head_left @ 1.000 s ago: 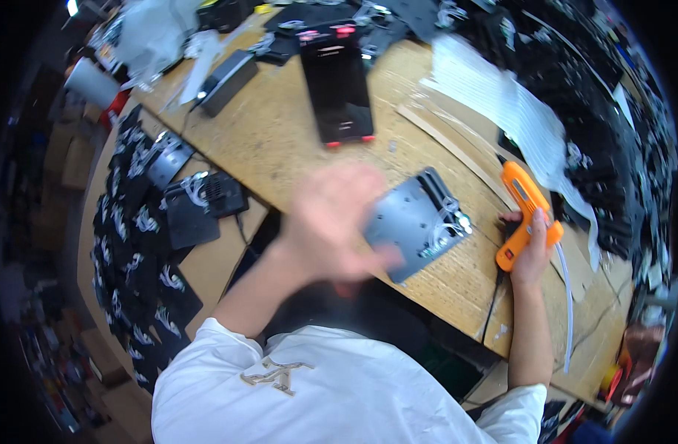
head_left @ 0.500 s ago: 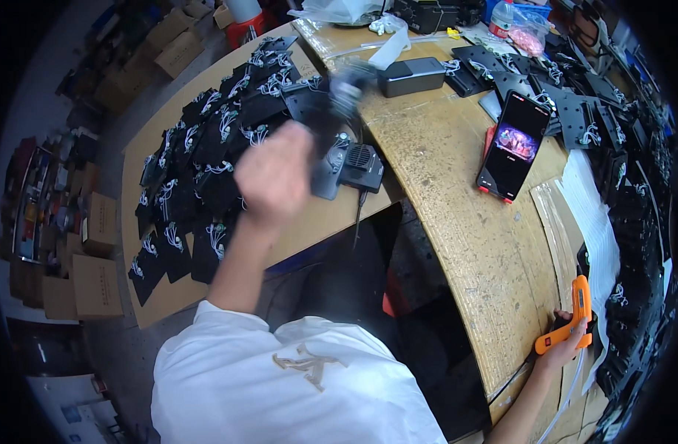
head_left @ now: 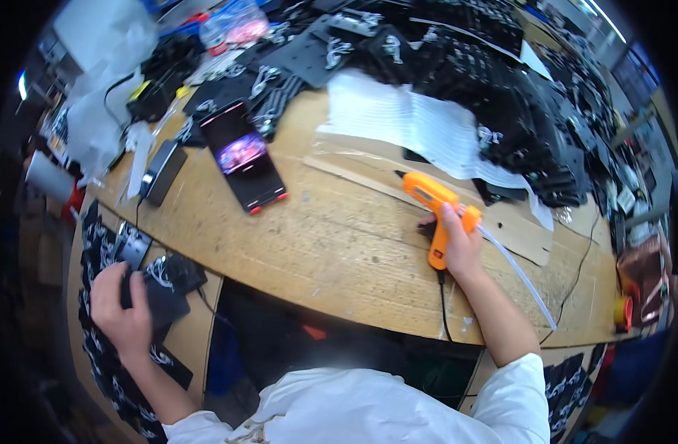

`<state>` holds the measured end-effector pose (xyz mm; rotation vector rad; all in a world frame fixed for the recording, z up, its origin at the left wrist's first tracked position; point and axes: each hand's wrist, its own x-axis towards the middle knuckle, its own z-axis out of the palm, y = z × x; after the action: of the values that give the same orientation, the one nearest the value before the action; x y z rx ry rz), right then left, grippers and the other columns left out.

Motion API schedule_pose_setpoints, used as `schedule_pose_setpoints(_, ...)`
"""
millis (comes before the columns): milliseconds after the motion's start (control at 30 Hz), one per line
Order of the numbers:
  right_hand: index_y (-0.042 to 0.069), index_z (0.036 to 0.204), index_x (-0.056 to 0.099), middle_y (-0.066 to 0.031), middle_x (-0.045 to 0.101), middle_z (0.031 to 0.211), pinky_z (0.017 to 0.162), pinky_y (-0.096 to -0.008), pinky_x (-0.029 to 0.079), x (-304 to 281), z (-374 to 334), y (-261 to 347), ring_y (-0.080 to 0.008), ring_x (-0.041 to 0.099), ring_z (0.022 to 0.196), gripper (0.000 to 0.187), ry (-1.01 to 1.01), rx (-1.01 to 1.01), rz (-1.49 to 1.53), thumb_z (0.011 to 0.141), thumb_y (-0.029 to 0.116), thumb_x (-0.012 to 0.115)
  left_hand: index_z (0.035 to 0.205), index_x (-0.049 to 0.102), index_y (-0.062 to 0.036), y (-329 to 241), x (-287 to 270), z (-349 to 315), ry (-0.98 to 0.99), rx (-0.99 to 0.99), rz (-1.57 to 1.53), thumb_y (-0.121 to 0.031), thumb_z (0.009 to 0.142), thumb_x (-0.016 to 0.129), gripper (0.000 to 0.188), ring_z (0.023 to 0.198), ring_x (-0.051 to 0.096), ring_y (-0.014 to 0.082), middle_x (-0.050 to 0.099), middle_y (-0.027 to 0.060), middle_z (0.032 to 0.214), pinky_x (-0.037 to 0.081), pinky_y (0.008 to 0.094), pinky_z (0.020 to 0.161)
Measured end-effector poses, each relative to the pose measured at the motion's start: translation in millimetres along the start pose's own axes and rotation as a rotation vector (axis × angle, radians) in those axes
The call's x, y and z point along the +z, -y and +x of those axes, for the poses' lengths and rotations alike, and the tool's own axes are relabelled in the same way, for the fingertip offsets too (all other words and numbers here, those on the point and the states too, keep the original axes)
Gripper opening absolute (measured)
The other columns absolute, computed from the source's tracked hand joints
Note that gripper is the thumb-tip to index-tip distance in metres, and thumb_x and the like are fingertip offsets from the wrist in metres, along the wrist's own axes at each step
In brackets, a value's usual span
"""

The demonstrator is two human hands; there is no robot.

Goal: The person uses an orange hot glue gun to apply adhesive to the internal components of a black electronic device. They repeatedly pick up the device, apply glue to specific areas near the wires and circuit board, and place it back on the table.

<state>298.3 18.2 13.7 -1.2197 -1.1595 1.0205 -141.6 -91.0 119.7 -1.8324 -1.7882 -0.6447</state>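
Observation:
My right hand (head_left: 459, 243) is closed round the handle of an orange glue gun (head_left: 430, 194) over the table, its nozzle pointing left. A long translucent glue stick (head_left: 520, 277) trails from the gun's rear, and a black cord hangs from its handle. At the left, my left hand (head_left: 122, 314) has thumb and fingers curled at the edge of a flat black panel (head_left: 165, 305), slightly blurred. White wires lie by that panel, next to a small dark boxy device (head_left: 185, 274). The fingertips' contact is partly hidden.
A phone (head_left: 243, 159) showing a picture leans on a red-footed stand on the wooden table (head_left: 339, 222). Behind lie white foam sheet (head_left: 398, 111) and heaps of wired black panels (head_left: 442, 59). A dark box (head_left: 163, 172) stands at left; more panels cover cardboard beside the table.
My view has swung to the right. My left hand has moved down and closer to me with the black panel. The right hand still grips the glue gun.

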Motion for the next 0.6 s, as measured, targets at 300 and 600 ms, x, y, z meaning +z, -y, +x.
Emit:
schedule_pose_setpoints(300, -0.003, 0.094, 0.064, -0.0076, 0.066, 0.078, 0.068, -0.0267, 0.047, -17, -1, -8, -0.0123, 0.061, 0.072, 0.028, 0.050, 0.021, -0.045, 0.093, 0.023, 0.056, 0.107, 0.059, 0.0014, -287, 133, 165, 0.182, 0.663, -1.058, -0.009, 0.079, 0.066, 0.031, 0.079, 0.065, 0.0333, 0.066, 0.0168, 0.089, 0.050, 0.0376, 0.068)
schedule_pose_setpoints(600, -0.001, 0.078, 0.065, -0.0066, 0.066, 0.073, 0.067, -0.0282, 0.047, -15, -3, -1, -0.0116, 0.059, 0.069, 0.030, 0.077, 0.039, -0.042, 0.091, 0.026, 0.059, 0.122, 0.049, 0.0024, -435, 171, 209, 0.449, 0.801, -0.769, -0.020, 0.074, 0.071, 0.057, 0.088, 0.062, 0.0431, 0.062, 0.0289, 0.092, 0.051, 0.0447, 0.078)
